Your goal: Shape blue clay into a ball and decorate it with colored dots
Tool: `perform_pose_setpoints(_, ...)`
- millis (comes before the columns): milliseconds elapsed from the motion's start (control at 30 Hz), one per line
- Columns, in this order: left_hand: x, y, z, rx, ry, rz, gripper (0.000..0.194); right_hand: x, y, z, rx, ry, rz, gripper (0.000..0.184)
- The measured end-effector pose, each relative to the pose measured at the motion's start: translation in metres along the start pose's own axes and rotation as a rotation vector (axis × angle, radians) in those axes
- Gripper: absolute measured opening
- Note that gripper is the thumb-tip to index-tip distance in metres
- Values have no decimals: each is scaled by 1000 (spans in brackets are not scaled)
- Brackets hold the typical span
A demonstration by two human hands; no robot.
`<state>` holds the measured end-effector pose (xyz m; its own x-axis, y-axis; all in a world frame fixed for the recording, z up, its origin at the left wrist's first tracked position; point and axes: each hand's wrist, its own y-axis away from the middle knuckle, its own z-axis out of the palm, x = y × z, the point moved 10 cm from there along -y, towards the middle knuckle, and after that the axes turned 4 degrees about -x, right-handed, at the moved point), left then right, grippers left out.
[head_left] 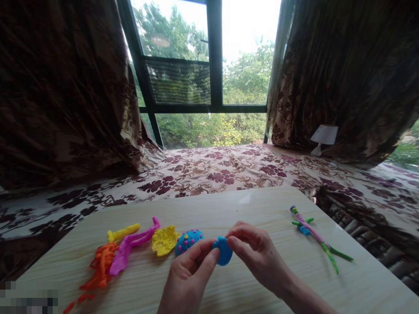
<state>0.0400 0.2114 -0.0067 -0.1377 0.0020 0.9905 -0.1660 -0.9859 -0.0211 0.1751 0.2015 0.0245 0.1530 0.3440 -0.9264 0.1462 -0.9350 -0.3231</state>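
Observation:
A flattened piece of blue modelling clay (pixel 224 253) is held up over the table between both hands. My left hand (pixel 191 270) pinches its left edge between thumb and fingers. On the opposite side, my right hand (pixel 258 250) grips the upper right edge with thumb and forefinger. Just behind my left hand sits a blue clay dome (pixel 190 240) dotted with pink and yellow balls. Beside that dome lies a flat, ragged yellow clay piece (pixel 164 240).
Left on the table (pixel 262 205) lie pink clay (pixel 127 248), a yellow clay roll (pixel 123 232) and crumpled orange clay strips (pixel 102 264). A pink and green clay figure (pixel 310 231) lies at right. Beyond are a floral cloth (pixel 209 170), a small lamp (pixel 324 135) and curtains.

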Motion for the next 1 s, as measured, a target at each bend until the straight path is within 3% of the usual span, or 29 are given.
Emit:
perform_pose_setpoints(133, 4, 0, 0, 2, -27, 19, 14, -5, 1, 4, -20, -16, -22, 14)
perform_pose_setpoints(300, -7, -3, -2, -15, -11, -41, 16, -10, 0, 4, -22, 65, -49, 14)
perform_pose_setpoints(500, 9, -4, 5, -134, -282, 85, 17, -13, 1, 4, -24, 151, -63, 14)
perform_pose_setpoints(600, 4, -4, 5, -156, -284, 67, 21, -13, 1, 7, -52, 165, -62, 15)
perform_pose_setpoints(700, -5, -4, 2, -133, -252, 17, 24, -12, 0, 8, -64, 182, -55, 15)
perform_pose_setpoints(1000, 23, 3, -2, -26, -453, 228, 13, -2, 1, 11, -54, 176, -18, 15)
